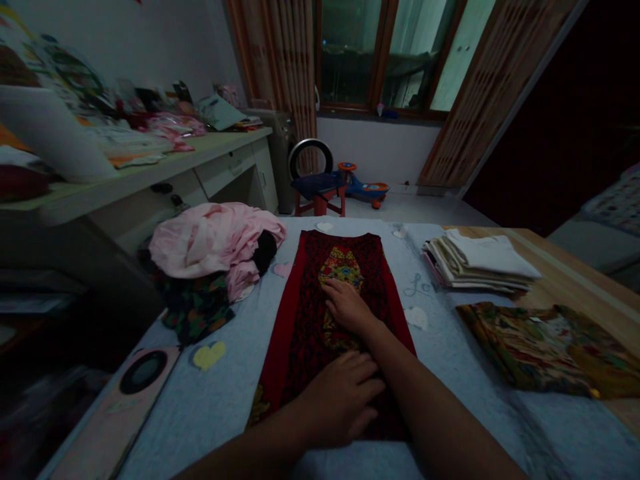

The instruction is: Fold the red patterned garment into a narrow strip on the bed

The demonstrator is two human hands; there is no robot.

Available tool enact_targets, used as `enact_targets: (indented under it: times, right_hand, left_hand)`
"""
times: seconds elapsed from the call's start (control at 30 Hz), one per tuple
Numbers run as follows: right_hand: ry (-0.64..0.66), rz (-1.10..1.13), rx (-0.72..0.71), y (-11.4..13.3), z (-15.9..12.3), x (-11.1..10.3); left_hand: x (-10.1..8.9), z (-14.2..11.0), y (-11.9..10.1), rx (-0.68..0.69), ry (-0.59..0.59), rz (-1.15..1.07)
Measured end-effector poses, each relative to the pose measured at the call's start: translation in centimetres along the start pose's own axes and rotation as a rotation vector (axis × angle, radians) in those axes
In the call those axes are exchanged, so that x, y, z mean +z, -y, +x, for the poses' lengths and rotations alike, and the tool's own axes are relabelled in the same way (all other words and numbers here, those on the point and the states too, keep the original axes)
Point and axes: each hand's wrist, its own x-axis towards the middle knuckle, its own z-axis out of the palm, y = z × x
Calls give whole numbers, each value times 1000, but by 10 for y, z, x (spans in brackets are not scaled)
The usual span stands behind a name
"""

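A dark red patterned garment (300, 313) lies flat in front of me, folded into a long strip, with a yellow floral motif down its middle. My right hand (347, 303) rests on that motif in the upper half, fingers stretched out and palm down. Closer to me, my left hand (345, 397) lies across the lower part of the cloth, its fingers spread and slightly bent. Neither hand grips the fabric. Part of the lower garment is hidden beneath my left hand and forearms.
Pink clothing (210, 240) is heaped at the left. Folded light clothes (485, 260) are stacked at the right, near a folded brown-green patterned garment (545, 347). A pink flat box (115, 413) lies front left on the blue sheet (210, 407). A cluttered desk (190, 160) stands behind.
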Motion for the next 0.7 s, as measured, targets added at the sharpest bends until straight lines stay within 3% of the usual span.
enact_targets:
  times: [0.13,0.27,0.33,0.5,0.7]
  right_hand:
    - [-33,42,10,-3,-1,1]
    - [-39,28,40,4,-1,-4]
    - [-33,-13,84,10,0,-6]
    - [0,-105,172,19,5,-8]
    - [-9,-98,191,19,7,-3]
  left_hand:
    - [-3,-2,5,12,-200,-19]
    - [-12,-5,22,-275,-517,63]
    - [-20,-6,35,-440,-583,137]
    - [-29,-9,66,-656,-508,314]
    - [-15,-11,74,-672,-399,412]
